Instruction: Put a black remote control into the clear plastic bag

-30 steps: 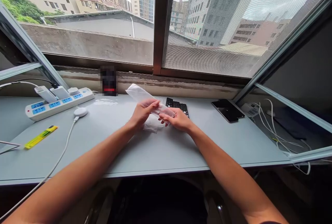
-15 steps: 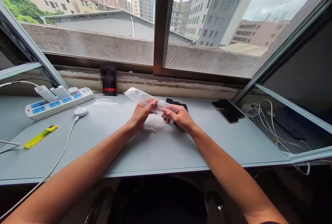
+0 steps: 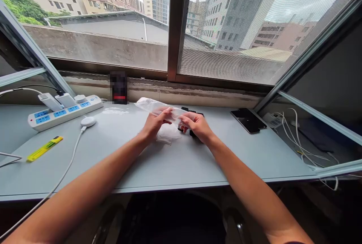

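A clear plastic bag [image 3: 147, 104] stretches between my two hands above the middle of the desk. My left hand [image 3: 157, 122] grips it with the thumb on top and the fingers beneath. At the bag's right end, my right hand [image 3: 196, 124] pinches the film between thumb and fingers. Below the hands, a crumpled piece of whitish clear plastic [image 3: 168, 134] lies on the desk. Several small black objects [image 3: 200, 114] sit behind and under my right hand, partly hidden by it; their kind cannot be made out.
On the left of the desk [image 3: 135, 172] are a white power strip [image 3: 66, 112], a white round charger [image 3: 88, 122] with its cable, and a yellow packet [image 3: 44, 149]. A black phone [image 3: 249, 120] lies at right. A blurred dark box [image 3: 119, 89] stands by the window.
My right hand has shifted its fingers on the bag, and the bag's right part looks flatter and more pulled out. My left hand stays nearly in place.
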Demonstrator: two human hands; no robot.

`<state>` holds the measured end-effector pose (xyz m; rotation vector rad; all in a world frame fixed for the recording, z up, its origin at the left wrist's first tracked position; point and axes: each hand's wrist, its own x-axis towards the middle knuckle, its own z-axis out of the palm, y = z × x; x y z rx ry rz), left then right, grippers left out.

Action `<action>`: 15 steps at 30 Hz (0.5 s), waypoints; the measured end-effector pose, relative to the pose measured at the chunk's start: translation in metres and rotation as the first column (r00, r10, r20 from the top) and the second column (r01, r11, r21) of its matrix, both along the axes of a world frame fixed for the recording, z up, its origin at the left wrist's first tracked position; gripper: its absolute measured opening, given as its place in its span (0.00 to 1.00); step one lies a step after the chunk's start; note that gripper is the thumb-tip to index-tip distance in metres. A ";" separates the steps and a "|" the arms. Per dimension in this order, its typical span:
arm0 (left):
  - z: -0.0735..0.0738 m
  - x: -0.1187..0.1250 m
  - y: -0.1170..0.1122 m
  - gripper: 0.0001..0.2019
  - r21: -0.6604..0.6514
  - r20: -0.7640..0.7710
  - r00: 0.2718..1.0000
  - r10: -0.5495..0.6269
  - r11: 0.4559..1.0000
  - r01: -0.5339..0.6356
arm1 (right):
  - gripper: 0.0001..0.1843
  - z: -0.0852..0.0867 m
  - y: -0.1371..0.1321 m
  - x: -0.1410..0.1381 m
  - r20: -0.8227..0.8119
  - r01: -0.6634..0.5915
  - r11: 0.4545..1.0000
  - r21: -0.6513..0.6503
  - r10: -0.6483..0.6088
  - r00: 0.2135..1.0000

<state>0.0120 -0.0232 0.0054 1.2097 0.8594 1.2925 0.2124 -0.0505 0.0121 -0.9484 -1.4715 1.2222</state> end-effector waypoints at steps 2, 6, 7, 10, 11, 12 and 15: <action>0.000 0.000 0.000 0.20 0.010 -0.016 1.000 -0.002 1.000 0.003 | 0.24 0.000 0.000 0.000 -0.001 -0.002 1.000 -0.003 0.002 1.000; 0.000 -0.001 0.001 0.20 0.017 -0.030 1.000 -0.004 1.000 0.005 | 0.24 0.000 0.000 0.001 0.001 -0.004 1.000 -0.003 0.004 1.000; 0.000 -0.001 0.000 0.20 0.017 -0.030 1.000 -0.005 1.000 0.005 | 0.24 0.000 0.000 0.001 0.004 -0.004 1.000 -0.004 0.004 1.000; 0.001 0.000 -0.001 0.21 0.025 -0.041 0.999 0.000 1.000 0.001 | 0.24 -0.002 0.000 0.002 0.028 -0.003 1.000 -0.010 0.003 1.000; 0.001 0.000 -0.001 0.21 0.030 -0.050 0.999 0.003 1.000 -0.002 | 0.23 -0.002 0.000 0.002 0.037 -0.004 1.000 -0.011 0.005 0.999; 0.002 0.001 -0.001 0.21 0.039 -0.063 0.998 0.005 0.999 -0.002 | 0.23 -0.003 0.000 0.002 0.044 -0.006 1.000 -0.011 0.006 0.999; 0.001 0.001 -0.001 0.22 0.072 -0.102 0.995 -0.004 0.997 0.012 | 0.21 -0.005 0.000 0.003 0.055 -0.007 1.000 -0.006 0.007 0.998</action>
